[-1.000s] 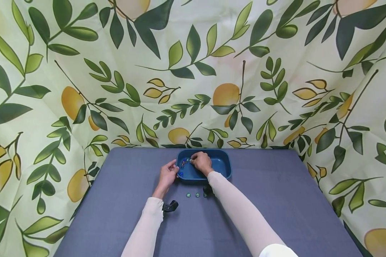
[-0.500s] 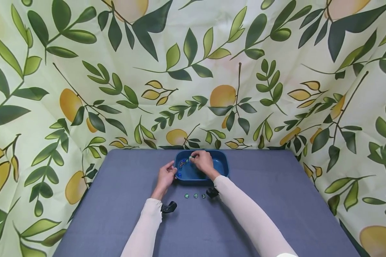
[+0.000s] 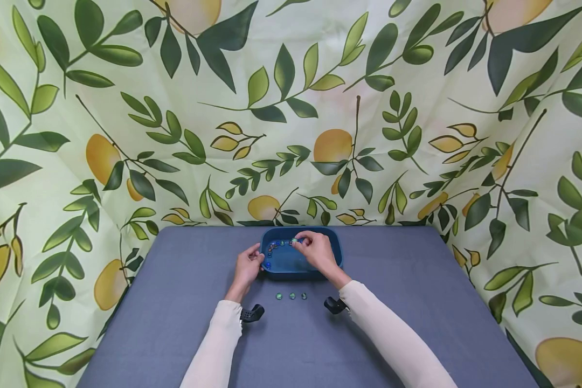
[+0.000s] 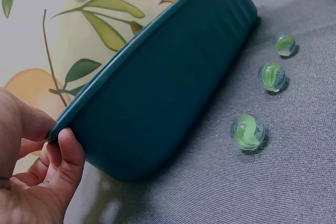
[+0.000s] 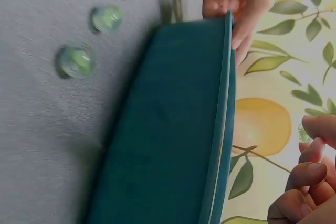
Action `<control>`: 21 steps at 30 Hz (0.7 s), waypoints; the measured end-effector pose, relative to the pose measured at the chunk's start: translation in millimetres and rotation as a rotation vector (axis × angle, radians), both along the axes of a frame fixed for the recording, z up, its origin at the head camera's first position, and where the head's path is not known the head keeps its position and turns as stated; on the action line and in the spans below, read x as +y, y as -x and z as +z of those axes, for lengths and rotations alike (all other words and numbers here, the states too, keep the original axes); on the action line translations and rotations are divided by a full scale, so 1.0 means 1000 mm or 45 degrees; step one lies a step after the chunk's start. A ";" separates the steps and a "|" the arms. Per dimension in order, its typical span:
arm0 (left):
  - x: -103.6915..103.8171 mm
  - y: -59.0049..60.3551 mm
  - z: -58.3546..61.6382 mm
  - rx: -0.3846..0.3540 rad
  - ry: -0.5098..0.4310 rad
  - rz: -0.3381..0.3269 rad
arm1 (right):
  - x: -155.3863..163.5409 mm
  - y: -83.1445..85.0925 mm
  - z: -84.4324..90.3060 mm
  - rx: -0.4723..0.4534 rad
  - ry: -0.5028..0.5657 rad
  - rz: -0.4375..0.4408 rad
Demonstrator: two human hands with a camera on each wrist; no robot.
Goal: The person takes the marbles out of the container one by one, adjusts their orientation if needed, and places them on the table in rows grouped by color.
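Pinching a marble [image 3: 295, 241], the right hand [image 3: 316, 250] overhangs a blue tub [image 3: 293, 265].

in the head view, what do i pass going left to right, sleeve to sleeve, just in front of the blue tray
Left sleeve, black left wrist camera, left green glass marble, middle green glass marble, right green glass marble, black right wrist camera, right sleeve.

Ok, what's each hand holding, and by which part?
The left hand grips the box by its rim, at the left end; the right hand pinches a marble at its fingertips.
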State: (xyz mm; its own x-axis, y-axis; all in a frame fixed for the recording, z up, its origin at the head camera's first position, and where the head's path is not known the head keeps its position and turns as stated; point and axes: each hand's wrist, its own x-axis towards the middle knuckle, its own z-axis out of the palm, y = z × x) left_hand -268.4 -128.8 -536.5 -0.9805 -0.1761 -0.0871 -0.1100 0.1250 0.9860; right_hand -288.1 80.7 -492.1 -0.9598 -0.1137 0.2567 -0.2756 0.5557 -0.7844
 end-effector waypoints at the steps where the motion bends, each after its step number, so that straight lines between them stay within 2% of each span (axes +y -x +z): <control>1: 0.000 0.000 0.000 0.000 -0.003 0.000 | 0.003 -0.004 0.000 -0.002 0.011 0.004; 10: -0.002 0.000 0.000 0.010 -0.024 0.000 | 0.024 -0.039 -0.010 -0.020 0.038 0.009; 21: 0.000 0.003 -0.005 -0.001 -0.008 -0.003 | 0.046 -0.067 -0.021 -0.058 0.035 -0.005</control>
State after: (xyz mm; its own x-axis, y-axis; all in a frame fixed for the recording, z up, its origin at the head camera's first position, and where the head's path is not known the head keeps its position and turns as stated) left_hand -271.7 -129.3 -541.2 -0.9808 -0.1734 -0.0893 -0.1108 0.1188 0.9867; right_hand -220.9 126.3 -513.0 -0.9709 -0.1034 0.2159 -0.2373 0.5345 -0.8112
